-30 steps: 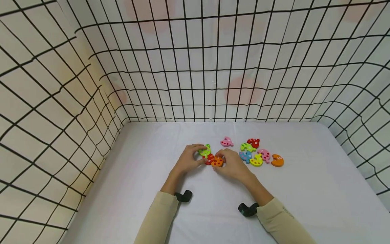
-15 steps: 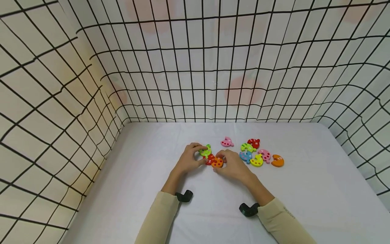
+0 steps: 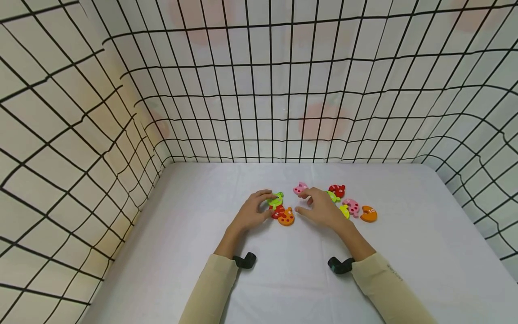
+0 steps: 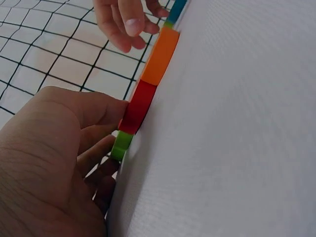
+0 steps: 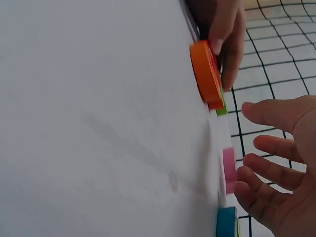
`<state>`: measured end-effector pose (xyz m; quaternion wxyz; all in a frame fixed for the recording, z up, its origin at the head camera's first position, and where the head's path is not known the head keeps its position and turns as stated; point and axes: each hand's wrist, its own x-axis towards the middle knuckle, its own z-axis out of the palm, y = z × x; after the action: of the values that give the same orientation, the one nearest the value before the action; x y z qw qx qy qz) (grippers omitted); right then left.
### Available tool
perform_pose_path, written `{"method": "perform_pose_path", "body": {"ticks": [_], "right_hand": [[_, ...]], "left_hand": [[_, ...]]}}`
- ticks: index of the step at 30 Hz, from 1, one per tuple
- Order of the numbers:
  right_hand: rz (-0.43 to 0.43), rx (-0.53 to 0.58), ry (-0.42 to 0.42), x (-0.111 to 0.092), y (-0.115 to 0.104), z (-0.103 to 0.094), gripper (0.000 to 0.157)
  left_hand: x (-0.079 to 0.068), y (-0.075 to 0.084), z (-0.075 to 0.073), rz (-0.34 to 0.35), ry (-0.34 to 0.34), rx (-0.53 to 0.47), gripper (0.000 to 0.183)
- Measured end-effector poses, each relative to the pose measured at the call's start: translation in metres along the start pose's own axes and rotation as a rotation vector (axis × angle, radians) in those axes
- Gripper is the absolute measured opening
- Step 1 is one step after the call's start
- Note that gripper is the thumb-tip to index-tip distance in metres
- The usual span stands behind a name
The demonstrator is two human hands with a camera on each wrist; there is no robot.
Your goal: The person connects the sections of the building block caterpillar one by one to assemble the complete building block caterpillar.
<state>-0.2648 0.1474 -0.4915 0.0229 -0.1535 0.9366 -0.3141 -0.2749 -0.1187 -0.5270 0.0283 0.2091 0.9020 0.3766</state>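
Three joined number puzzle pieces lie flat on the white table: a green one with a face (image 3: 276,200), a red one marked 2 (image 3: 277,212) and an orange spotted one marked 3 (image 3: 286,217). My left hand (image 3: 252,211) pinches the chain, its thumb on the red piece's edge and its fingers at the green one, as the left wrist view also shows. My right hand (image 3: 321,209) hovers to the right of the orange piece with nothing in its grasp, thumb and fingers apart. It hides the blue piece in the head view; that piece's blue edge (image 5: 226,222) shows in the right wrist view.
Beyond my right hand lie a pink piece (image 3: 300,188), a red piece marked 8 (image 3: 337,191), a light green piece (image 3: 333,196), a yellow piece (image 3: 345,211), another pink piece (image 3: 351,207) and an orange piece marked 10 (image 3: 368,214). Black-grid fabric (image 3: 259,108) surrounds the table.
My right hand has let go of the orange piece marked 3 and moved right, towards the loose pieces. That orange piece has turned slightly against the red one. My left hand stays in place.
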Motion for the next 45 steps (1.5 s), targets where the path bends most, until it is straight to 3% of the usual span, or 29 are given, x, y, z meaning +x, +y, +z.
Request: {"method": "perform_pose_path", "body": {"ticks": [4, 8, 11, 17, 26, 36, 40, 45], "right_hand": [[0.027, -0.015, 0.022, 0.012, 0.010, -0.007, 0.045], [0.047, -0.012, 0.028, 0.023, 0.014, -0.011, 0.048], [0.045, -0.042, 0.027, 0.030, 0.014, -0.010, 0.055], [0.069, -0.133, -0.003, 0.039, 0.015, -0.004, 0.072], [0.087, -0.128, -0.039, 0.034, 0.014, -0.002, 0.046], [0.050, -0.163, -0.059, 0.034, 0.015, -0.002, 0.062], [0.064, -0.150, -0.033, 0.035, 0.015, 0.001, 0.055], [0.030, -0.150, -0.058, 0.035, 0.012, 0.002, 0.052]], "left_hand": [[0.000, 0.001, 0.000, 0.013, -0.023, 0.022, 0.048], [0.001, 0.002, 0.000, 0.044, -0.044, 0.107, 0.064], [0.001, 0.002, 0.001, 0.060, -0.037, 0.149, 0.077], [0.001, 0.001, 0.003, 0.072, -0.026, 0.153, 0.076], [0.001, 0.002, 0.004, 0.053, -0.021, 0.140, 0.074], [0.003, 0.000, 0.005, 0.043, -0.016, 0.173, 0.086], [0.003, 0.000, 0.008, 0.043, -0.013, 0.179, 0.089], [0.002, 0.001, 0.007, 0.028, -0.008, 0.179, 0.089]]}}
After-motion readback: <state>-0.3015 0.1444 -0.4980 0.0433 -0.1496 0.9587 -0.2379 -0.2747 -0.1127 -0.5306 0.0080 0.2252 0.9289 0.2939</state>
